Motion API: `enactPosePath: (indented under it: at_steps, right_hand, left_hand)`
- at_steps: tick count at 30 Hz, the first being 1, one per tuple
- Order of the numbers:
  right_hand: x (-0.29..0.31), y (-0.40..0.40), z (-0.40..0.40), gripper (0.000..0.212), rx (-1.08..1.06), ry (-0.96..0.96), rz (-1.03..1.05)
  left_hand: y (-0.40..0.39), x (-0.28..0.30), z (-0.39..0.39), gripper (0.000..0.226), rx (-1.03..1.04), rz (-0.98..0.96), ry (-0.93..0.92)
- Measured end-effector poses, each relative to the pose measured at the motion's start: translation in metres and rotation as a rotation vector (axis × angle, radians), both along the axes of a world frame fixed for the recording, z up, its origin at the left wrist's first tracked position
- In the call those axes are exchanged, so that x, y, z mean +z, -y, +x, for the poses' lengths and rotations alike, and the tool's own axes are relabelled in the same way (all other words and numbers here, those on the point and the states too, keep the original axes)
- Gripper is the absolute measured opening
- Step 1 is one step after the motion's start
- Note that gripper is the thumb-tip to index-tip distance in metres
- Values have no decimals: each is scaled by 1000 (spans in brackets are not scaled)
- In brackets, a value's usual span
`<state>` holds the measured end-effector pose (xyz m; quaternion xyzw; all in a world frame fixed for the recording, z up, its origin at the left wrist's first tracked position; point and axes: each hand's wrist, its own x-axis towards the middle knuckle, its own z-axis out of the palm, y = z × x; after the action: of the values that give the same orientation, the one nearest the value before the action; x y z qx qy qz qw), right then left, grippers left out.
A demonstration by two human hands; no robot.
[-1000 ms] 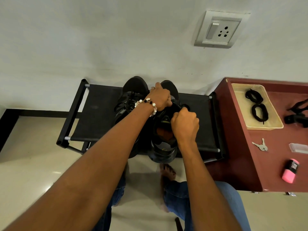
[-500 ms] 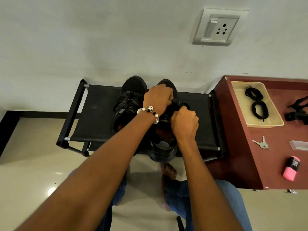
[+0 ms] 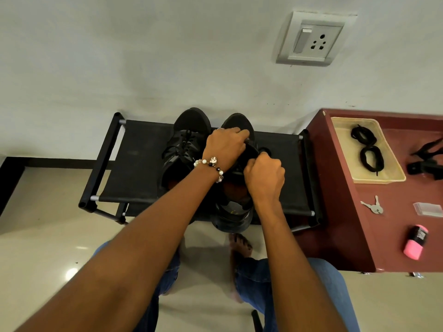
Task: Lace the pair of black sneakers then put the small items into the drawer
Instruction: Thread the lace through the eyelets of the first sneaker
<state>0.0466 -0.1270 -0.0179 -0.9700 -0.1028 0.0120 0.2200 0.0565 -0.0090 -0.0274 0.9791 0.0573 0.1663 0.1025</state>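
Both hands are working on the right-hand black sneaker (image 3: pixel 236 202), which sits on a low black fabric-topped rack (image 3: pixel 143 164) against the wall, heel hanging a bit over the near edge. The left hand (image 3: pixel 226 146), with a bead bracelet (image 3: pixel 211 165) at the wrist, reaches over the tongue toward the toe, fingers curled down onto the shoe's upper; it looks like it's gripping the tongue or lace area, but the exact thing pinched is hidden under the fingers. The right hand (image 3: pixel 265 174) is clenched just beside it, on the near right side, curled around the edge of the upper or a lace; can't tell which. Right next to the left hand, on its far left side, is the other black sneaker (image 3: pixel 184 142), already laced. Well off to the right of both hands is a dark red cabinet top (image 3: pixel 340 188) with a beige plastic tray (image 3: pixel 390 174) holding coiled black laces (image 3: pixel 366 147), a set of silver keys (image 3: pixel 374 206), a pink and black small cylinder (image 3: pixel 416 242) and a small clear plastic piece (image 3: pixel 428 209).
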Motion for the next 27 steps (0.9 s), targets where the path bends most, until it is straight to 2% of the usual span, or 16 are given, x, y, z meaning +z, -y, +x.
enactPosePath:
  at_steps: [2,6,7,9,12,13,17,19,21,24,27]
  right_hand:
    - [0,-1,-1,26,2,9,-8]
    - [1,-1,-1,25,10,1,-33]
    - [1,0,-1,25,12,1,-38]
    - [1,0,-1,25,11,11,-47]
    - [-1,0,0,25,11,16,-49]
    - [-1,-1,0,25,12,9,-47]
    - [1,-1,0,25,19,-19,-44]
    - [2,0,0,22,25,-17,-59]
    - [2,0,0,20,29,-18,-69]
    - [2,2,-1,21,23,-15,-66]
    - [2,0,-2,24,11,3,-62]
  left_hand:
    - [2,6,-2,13,136,-131,-15]
    - [7,10,0,13,561,-569,-11]
    - [7,11,0,13,596,-604,-44]
    - [5,13,-1,17,472,-539,-97]
    - [0,17,-9,43,164,-512,-141]
    - [-2,17,-9,45,99,-482,-165]
    - [3,22,-8,36,67,-165,-309]
    - [15,28,-7,23,93,72,-268]
    - [23,34,-6,14,96,204,-243]
    - [17,35,-1,13,85,169,-262]
    - [0,26,0,25,155,-11,-237]
